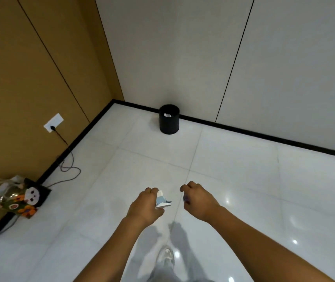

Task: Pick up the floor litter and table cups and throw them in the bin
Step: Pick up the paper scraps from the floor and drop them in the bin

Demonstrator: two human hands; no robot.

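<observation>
**One head-worn view, looking forward and down**

We look from a single wide-angle camera worn on the person's head, tilted forward and down over a glossy white tiled floor (233, 180). Both forearms reach in from the bottom edge, so the hands sit closest to us, low in the centre. Farther off, we face the room's corner, where a small round black bin (169, 119) stands against the grey wall. The wide lens bends the wall lines outward.
</observation>
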